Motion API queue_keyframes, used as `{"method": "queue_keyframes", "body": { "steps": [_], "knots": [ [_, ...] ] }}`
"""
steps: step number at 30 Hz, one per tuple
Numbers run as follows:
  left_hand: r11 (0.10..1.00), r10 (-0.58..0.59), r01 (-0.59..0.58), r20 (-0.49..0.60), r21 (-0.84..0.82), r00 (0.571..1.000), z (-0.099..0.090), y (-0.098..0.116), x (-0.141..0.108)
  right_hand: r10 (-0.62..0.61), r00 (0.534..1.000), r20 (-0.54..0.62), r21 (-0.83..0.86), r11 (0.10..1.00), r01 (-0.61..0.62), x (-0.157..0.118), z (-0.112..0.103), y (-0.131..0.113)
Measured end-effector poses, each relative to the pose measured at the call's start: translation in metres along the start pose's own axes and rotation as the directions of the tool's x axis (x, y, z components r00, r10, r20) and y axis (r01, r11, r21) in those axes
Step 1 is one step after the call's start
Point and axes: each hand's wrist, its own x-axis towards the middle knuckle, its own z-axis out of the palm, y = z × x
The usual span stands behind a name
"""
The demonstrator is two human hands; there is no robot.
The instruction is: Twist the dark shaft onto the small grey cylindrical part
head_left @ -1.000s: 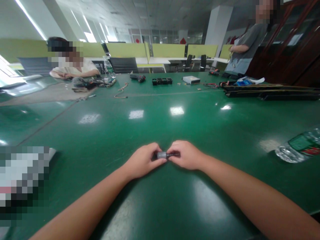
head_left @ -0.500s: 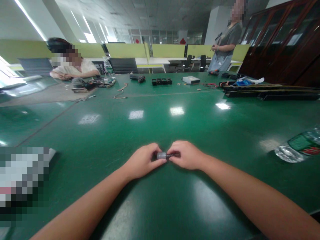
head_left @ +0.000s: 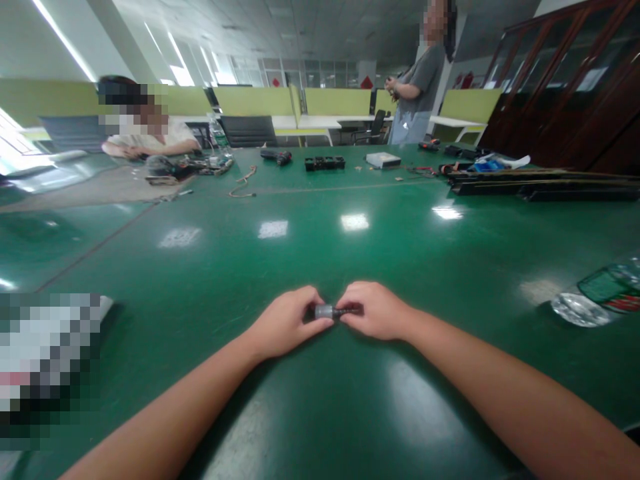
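Observation:
Near the middle of the green table (head_left: 320,260), my left hand (head_left: 287,323) is closed round a small silver-grey cylinder (head_left: 324,311), its thumb along the near side. A dark, ridged rod (head_left: 345,311) sticks out of the cylinder's right end. My right hand (head_left: 371,310) pinches this rod between thumb and fingers. The two hands almost meet, and the part lies level between them. My left fingers partly hide the cylinder's left end.
A plastic bottle (head_left: 595,293) lies at the right. At the left edge is a blurred-out pale object (head_left: 45,347). Black strips (head_left: 550,183), a white box (head_left: 383,160) and black parts (head_left: 325,163) lie far back. One person sits at far left; another stands behind the table.
The standing person has moved to the left. My hands and the part between them look almost unchanged.

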Motion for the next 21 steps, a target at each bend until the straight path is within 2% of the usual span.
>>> {"method": "queue_keyframes", "body": {
  "steps": [21],
  "knots": [
    [1.0, 0.005, -0.005, 0.006, 0.001, 1.0, 0.0004, -0.0022, -0.0003, 0.0, 1.0, 0.019, -0.023, 1.0, 0.001, -0.0024, -0.0018, 0.0021]
  ]
}}
